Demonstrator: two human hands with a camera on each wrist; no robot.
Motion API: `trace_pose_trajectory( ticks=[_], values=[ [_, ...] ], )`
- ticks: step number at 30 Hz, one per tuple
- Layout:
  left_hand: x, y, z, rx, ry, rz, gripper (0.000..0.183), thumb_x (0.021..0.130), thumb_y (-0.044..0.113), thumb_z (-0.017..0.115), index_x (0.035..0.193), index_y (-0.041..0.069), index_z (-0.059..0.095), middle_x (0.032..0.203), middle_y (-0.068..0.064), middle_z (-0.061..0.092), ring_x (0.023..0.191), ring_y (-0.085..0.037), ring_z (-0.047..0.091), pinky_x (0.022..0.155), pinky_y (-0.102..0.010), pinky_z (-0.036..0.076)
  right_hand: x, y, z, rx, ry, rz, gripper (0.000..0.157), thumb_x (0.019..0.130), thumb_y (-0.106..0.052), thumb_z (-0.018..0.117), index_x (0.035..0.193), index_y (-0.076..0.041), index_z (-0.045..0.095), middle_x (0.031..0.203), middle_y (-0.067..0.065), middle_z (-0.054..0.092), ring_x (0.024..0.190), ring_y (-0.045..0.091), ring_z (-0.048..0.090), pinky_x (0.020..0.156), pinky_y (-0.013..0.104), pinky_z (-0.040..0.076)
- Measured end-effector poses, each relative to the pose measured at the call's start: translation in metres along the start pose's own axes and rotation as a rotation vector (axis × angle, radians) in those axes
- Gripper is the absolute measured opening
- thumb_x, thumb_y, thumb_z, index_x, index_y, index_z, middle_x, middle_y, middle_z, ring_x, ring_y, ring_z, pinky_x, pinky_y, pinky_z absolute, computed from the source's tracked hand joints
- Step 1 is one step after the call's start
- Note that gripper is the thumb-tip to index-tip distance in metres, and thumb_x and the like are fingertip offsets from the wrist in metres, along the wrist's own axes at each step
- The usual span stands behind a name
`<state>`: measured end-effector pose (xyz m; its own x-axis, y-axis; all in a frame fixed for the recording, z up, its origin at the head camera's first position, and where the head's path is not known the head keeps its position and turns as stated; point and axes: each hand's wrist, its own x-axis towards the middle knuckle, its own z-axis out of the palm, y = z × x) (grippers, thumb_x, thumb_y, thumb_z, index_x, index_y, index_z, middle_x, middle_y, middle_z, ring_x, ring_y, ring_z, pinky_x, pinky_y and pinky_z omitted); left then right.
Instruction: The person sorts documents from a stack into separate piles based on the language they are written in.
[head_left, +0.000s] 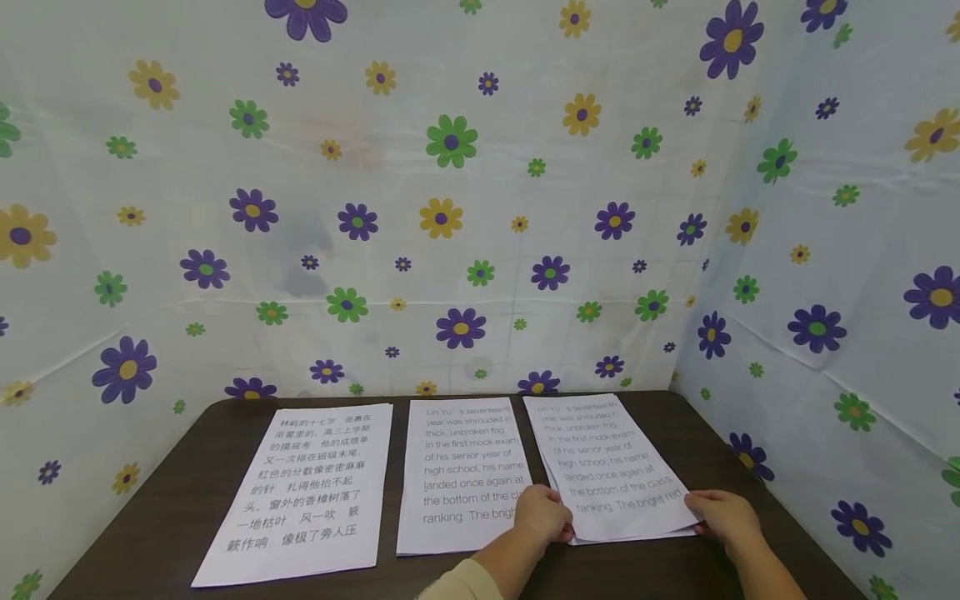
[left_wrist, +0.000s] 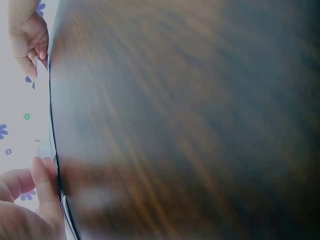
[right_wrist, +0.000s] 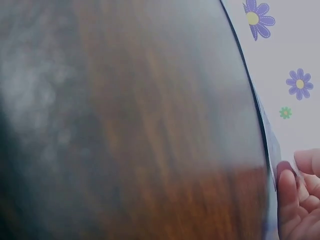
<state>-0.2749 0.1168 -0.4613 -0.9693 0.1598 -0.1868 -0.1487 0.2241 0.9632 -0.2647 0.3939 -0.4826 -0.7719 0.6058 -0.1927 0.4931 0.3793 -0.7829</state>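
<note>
The right-hand stack of printed English sheets (head_left: 611, 467) lies on the dark table, its lower edge between both hands. At its lower right corner my right hand (head_left: 726, 518) pinches the top sheet between thumb and fingers, and that corner stands slightly raised over the pages beneath. My left hand (head_left: 543, 515) holds the lower left corner with curled fingers, overlapping the middle stack's edge in the head view. The left wrist view has the left hand (left_wrist: 30, 200) near and the right hand (left_wrist: 31, 42) farther off. In the right wrist view, thumb and fingers of the right hand (right_wrist: 300, 197) meet at the paper's edge.
A middle stack of English sheets (head_left: 461, 475) lies close to the left hand. Farther left is a stack of sheets with Chinese text (head_left: 307, 492). The dark wood table (head_left: 157, 500) backs onto a flower-patterned curtain (head_left: 405, 183), which also runs along the right side.
</note>
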Motion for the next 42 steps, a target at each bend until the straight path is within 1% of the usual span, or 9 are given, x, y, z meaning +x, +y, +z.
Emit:
trace_pose_trajectory(
  ticks=[7,11,15,20,27,32,36,39,42],
  values=[
    [-0.002,0.003,-0.003,0.098,0.000,0.035,0.031,0.069,0.000,0.060,0.099,-0.005,0.053,0.068,-0.007,0.051,0.043,-0.009,0.055,0.041,-0.019,0.047,0.003,0.001,0.001,-0.085,0.053,-0.013,0.040,0.076,-0.024,0.060,0.104,0.004,0.056,0.099,0.022,0.054,0.072,0.021,0.052,0.050,0.025,0.045],
    [-0.005,0.005,-0.006,0.156,0.006,0.079,0.034,0.070,0.004,0.061,0.101,-0.006,0.052,0.071,-0.006,0.051,0.045,-0.010,0.054,0.041,-0.018,0.046,-0.001,-0.002,-0.003,-0.131,0.046,-0.020,0.044,0.076,-0.030,0.061,0.103,0.003,0.057,0.104,0.025,0.051,0.078,0.026,0.052,0.051,0.027,0.044],
    [-0.008,0.007,-0.010,0.186,0.021,0.102,0.035,0.071,0.008,0.061,0.102,-0.006,0.052,0.073,-0.007,0.051,0.045,-0.010,0.054,0.041,-0.019,0.046,-0.008,-0.007,-0.010,-0.168,0.011,-0.027,0.051,0.075,-0.037,0.060,0.107,0.003,0.055,0.110,0.029,0.048,0.077,0.028,0.055,0.051,0.028,0.042],
    [-0.011,0.011,-0.015,0.212,0.021,0.114,0.036,0.072,0.012,0.061,0.101,-0.006,0.053,0.074,-0.008,0.053,0.043,-0.010,0.055,0.040,-0.019,0.045,-0.014,-0.015,-0.016,-0.170,0.011,-0.024,0.053,0.075,-0.039,0.060,0.108,0.003,0.054,0.107,0.029,0.050,0.075,0.028,0.057,0.050,0.027,0.040],
    [-0.014,0.015,-0.022,0.203,-0.022,0.146,0.034,0.071,0.012,0.061,0.100,-0.006,0.054,0.077,-0.010,0.055,0.046,-0.012,0.058,0.044,-0.022,0.047,-0.020,-0.031,-0.011,-0.150,-0.016,-0.092,0.053,0.077,-0.037,0.056,0.112,0.004,0.052,0.102,0.026,0.054,0.077,0.025,0.054,0.051,0.028,0.041],
    [-0.013,0.020,-0.039,0.201,-0.067,0.211,0.033,0.069,0.010,0.060,0.100,-0.003,0.056,0.078,-0.005,0.056,0.061,-0.011,0.055,0.051,-0.024,0.045,-0.019,-0.046,0.004,-0.066,-0.022,-0.060,0.047,0.081,-0.034,0.052,0.114,0.000,0.051,0.099,0.018,0.055,0.074,0.020,0.052,0.053,0.025,0.046],
    [-0.010,0.020,-0.058,0.211,-0.079,0.254,0.033,0.068,0.010,0.061,0.099,0.000,0.058,0.083,-0.004,0.059,0.072,-0.013,0.054,0.056,-0.026,0.044,-0.002,-0.045,0.023,-0.042,-0.049,-0.092,0.046,0.084,-0.036,0.049,0.115,-0.001,0.049,0.105,0.019,0.053,0.077,0.020,0.053,0.052,0.023,0.046],
    [-0.009,0.020,-0.074,0.218,-0.066,0.249,0.033,0.068,0.010,0.062,0.099,0.002,0.059,0.086,-0.005,0.061,0.076,-0.014,0.056,0.059,-0.028,0.046,0.021,-0.033,0.041,-0.064,-0.066,-0.150,0.055,0.082,-0.046,0.049,0.116,-0.003,0.049,0.109,0.020,0.052,0.083,0.022,0.054,0.054,0.024,0.047],
    [-0.008,0.020,-0.095,0.235,-0.043,0.229,0.035,0.068,0.012,0.063,0.100,0.002,0.058,0.089,-0.006,0.061,0.080,-0.016,0.057,0.064,-0.030,0.048,0.018,-0.039,0.049,-0.077,-0.094,-0.183,0.057,0.080,-0.049,0.049,0.116,-0.005,0.050,0.111,0.018,0.053,0.086,0.022,0.054,0.052,0.023,0.046]
  ],
)
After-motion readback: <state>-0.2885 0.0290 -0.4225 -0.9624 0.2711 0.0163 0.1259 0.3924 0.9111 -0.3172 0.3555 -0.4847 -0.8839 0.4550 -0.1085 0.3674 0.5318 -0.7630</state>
